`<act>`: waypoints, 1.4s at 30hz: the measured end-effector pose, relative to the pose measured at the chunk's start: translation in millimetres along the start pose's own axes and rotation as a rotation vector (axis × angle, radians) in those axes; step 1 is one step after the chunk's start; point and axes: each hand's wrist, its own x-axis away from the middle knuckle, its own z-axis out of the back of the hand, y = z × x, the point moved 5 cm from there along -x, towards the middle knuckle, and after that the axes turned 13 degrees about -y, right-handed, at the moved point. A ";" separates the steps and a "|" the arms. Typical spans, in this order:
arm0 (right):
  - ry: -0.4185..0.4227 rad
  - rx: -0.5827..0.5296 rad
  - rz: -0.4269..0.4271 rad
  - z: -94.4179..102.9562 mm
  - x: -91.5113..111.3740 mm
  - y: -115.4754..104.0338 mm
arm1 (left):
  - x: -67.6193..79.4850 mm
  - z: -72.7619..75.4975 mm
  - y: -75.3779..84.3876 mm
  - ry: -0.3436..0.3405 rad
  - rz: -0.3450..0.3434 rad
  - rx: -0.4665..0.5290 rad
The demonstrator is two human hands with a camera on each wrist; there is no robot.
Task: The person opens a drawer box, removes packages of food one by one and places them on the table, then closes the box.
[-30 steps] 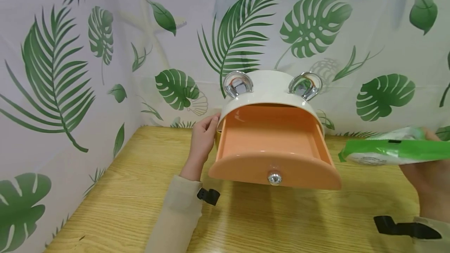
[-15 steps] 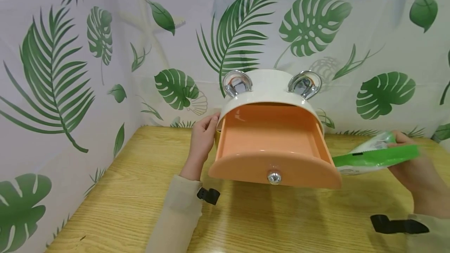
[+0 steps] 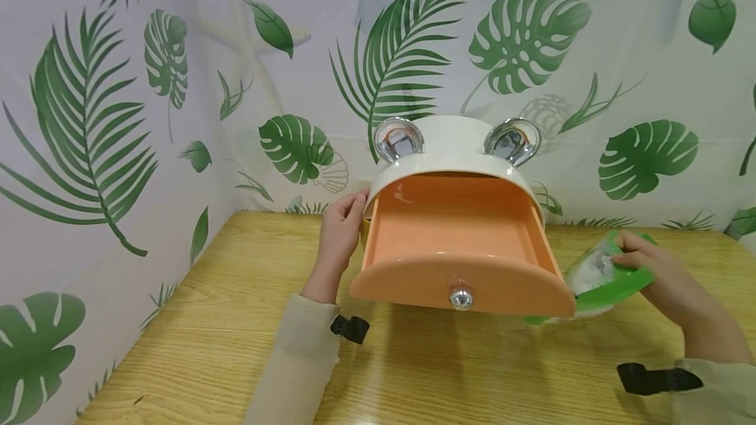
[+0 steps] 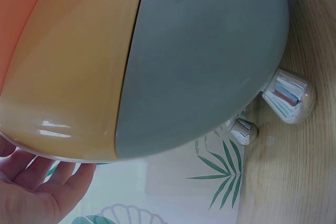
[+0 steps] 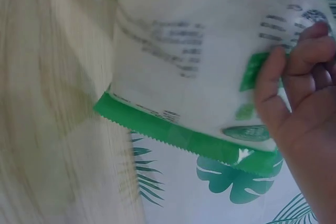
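A rounded white cabinet (image 3: 457, 143) with two silver loops on top stands against the wall. Its orange drawer (image 3: 462, 284) is pulled out, with bare floor showing inside and a silver knob in front. My left hand (image 3: 341, 231) rests against the cabinet's left side; in the left wrist view its fingers (image 4: 65, 182) touch the shell's edge beside the yellow drawer (image 4: 73, 77). To the right of the orange drawer, my right hand (image 3: 661, 274) grips a white and green plastic packet (image 3: 608, 294). The packet's near left corner is partly hidden behind the drawer front.
Below the yellow drawer is a grey-green drawer (image 4: 199, 61), and silver feet (image 4: 291, 95) support the cabinet. Everything stands on a wood-grain table (image 3: 195, 346). A leaf-patterned sheet (image 3: 283, 84) rises behind and to the left.
My right hand has brought the packet leftward and slightly down from the far right, to beside the orange drawer, and the packet has tilted. The left hand and cabinet have stayed put.
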 end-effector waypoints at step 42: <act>0.079 0.770 -0.756 16.9 21.1 34.3 | 7.5 1.6 24.5 -0.011 0.022 -0.019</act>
